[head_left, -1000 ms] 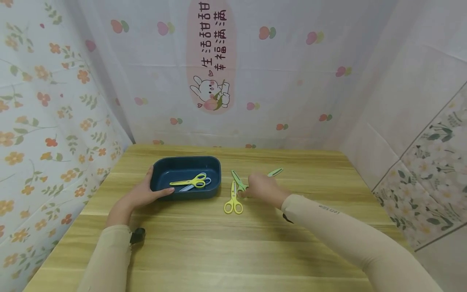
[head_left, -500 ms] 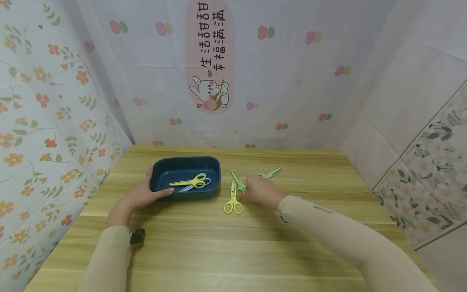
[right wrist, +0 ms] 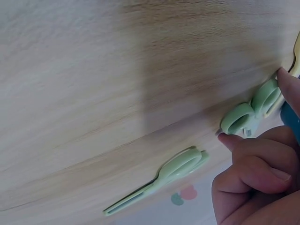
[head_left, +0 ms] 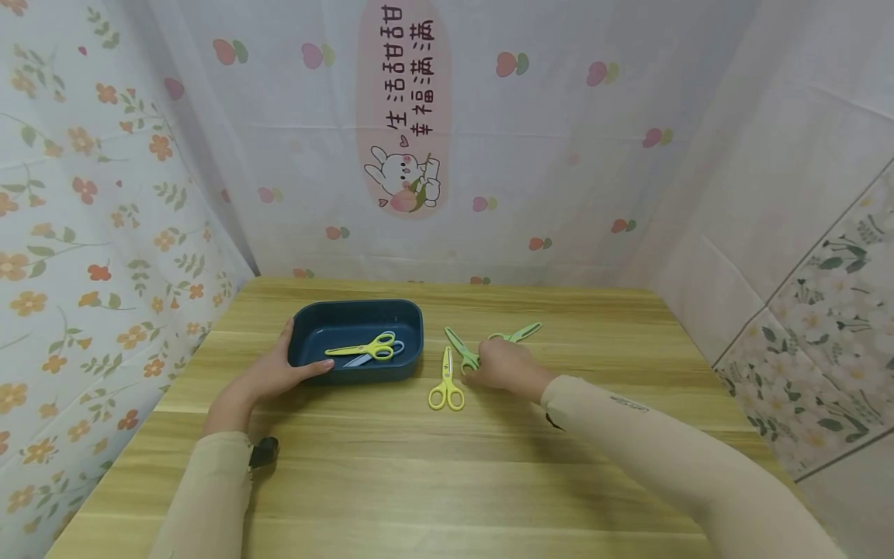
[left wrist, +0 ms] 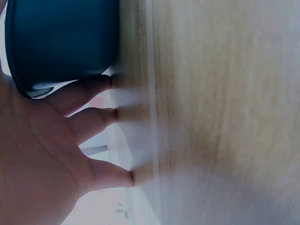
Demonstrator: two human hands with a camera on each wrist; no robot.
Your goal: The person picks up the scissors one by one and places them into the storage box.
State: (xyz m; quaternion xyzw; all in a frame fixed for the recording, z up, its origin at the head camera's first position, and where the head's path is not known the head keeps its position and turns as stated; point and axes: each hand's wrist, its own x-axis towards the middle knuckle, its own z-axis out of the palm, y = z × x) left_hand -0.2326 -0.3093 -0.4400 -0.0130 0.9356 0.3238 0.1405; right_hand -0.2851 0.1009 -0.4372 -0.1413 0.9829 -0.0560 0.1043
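1. Currently, right hand (head_left: 507, 365): fingers pinch handles of the green scissors (head_left: 459, 347) on the table (head_left: 419, 481).
2. Left hand (head_left: 268, 374): fingers extended, spread, touching the blue container (head_left: 370, 374).
3. Yellow scissors (head_left: 447, 380): beside green scissors.
4. Second green pair (head_left: 525, 332): beyond right hand.

Green scissors (head_left: 457, 345) near dark-blue box (head_left: 377, 373)

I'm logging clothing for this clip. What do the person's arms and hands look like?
The left sleeve and right sleeve are beige and close-fitting, ending near the wrists. The right one bears a small dark marking, too blurred to read. A black piece sits at the left wrist. The left hand and right hand are gloveless.
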